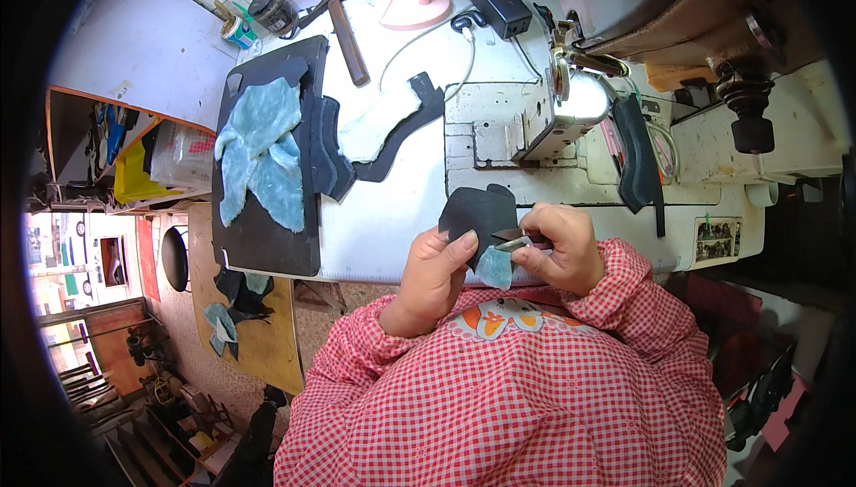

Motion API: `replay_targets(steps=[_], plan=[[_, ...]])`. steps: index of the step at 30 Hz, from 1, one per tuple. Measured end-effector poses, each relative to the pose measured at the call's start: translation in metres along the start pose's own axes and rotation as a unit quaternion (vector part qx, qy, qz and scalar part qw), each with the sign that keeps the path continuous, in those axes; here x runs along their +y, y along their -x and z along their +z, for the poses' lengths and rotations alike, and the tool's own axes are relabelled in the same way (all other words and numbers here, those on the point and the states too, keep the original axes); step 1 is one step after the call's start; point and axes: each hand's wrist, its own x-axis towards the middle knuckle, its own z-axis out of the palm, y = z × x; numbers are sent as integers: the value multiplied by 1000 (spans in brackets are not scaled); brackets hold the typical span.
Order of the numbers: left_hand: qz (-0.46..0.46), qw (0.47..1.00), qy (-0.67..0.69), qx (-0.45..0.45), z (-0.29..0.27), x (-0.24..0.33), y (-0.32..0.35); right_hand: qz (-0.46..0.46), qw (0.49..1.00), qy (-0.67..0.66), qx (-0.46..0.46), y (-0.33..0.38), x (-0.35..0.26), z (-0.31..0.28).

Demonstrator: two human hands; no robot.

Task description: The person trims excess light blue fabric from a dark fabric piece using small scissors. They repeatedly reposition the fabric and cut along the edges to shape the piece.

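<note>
My left hand (435, 271) pinches a black leather-like piece (477, 217) at its lower left edge, thumb on top. A teal fluffy lining piece (494, 268) hangs from the lower edge of the black piece. Closed around a small pair of metal scissors (514, 243), my right hand (562, 246) is at the right side of the work. The blades point left and lie against the black piece, just above the teal lining. Both hands are over the front edge of the white sewing table (383, 228). My fingers hide most of the scissors' handles.
A sewing machine (571, 112) with a lit lamp stands right of centre. Left lies a black board (276, 251) with teal fluffy pieces (263, 121); black cut pieces (392, 152) lie beside it. Farther back are a hammer (348, 41), a jar (271, 11) and a power adapter (496, 3).
</note>
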Motion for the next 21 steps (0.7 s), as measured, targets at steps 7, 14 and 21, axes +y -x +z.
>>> replay_targets(steps=[7,14,21], plan=[[1,1000,3,-5,-1,0,2,-4,1000,-2,9,1,2,2],[-10,1000,24,-4,-2,-1,-1,-11,1000,11,15,2,4,1],[-11,1000,12,-4,2,0,-1,-34,998,51,16,-1,-2,1]])
